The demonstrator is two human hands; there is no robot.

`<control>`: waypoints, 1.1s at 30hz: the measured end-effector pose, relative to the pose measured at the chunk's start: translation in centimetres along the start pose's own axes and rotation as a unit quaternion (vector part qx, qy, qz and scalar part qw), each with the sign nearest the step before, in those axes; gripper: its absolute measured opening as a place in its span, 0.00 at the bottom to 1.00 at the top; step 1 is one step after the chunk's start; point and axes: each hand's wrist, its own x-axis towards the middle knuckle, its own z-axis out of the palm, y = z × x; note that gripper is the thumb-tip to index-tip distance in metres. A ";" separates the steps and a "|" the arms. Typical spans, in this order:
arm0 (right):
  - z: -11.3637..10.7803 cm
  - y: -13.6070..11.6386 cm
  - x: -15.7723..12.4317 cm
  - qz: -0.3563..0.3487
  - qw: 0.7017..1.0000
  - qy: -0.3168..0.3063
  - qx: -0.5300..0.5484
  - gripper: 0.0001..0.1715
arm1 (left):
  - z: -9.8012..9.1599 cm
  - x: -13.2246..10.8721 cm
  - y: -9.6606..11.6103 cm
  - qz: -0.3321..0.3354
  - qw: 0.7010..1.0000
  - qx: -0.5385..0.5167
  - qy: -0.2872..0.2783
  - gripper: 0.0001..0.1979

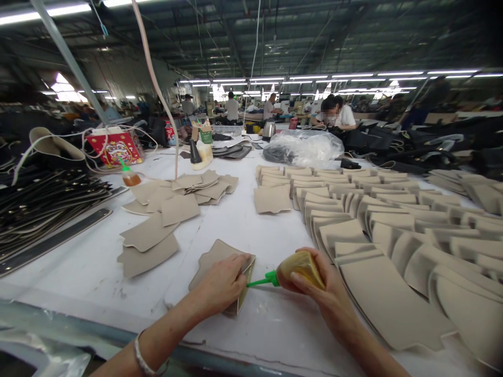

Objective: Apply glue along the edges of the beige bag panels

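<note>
My right hand (322,285) is wrapped around a squeeze glue bottle (294,271) of amber liquid, tilted on its side. Its green nozzle points left and its tip meets the edge of a beige leather piece (215,255). On that piece lies my left hand (225,280), fingers closed and pressing it to the table near the lifted right edge. A yellowish strip shows along this edge, and my fingers cover part of it. Further left, a loose pile of beige leather pieces (151,251) is spread out.
Rows of overlapping beige pieces (387,293) fill the right of the white table (275,335). Black strips (51,214) are stacked at left. A second glue bottle (131,177), a red box (116,146) and a plastic bag (304,147) stand farther back. People work beyond.
</note>
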 end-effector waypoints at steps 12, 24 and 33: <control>1.0 -1.5 -3.6 0.060 0.995 -0.022 0.077 0.29 | 0.3 0.1 -0.1 -0.005 1.000 -0.005 0.016 0.27; -2.8 -1.9 0.8 0.201 0.753 0.178 0.600 0.15 | -2.8 -0.6 -4.7 -0.196 0.970 0.066 0.125 0.25; -5.1 -4.4 5.5 0.156 0.710 0.160 0.668 0.28 | -4.8 2.4 -7.3 -0.202 0.919 -0.339 0.010 0.15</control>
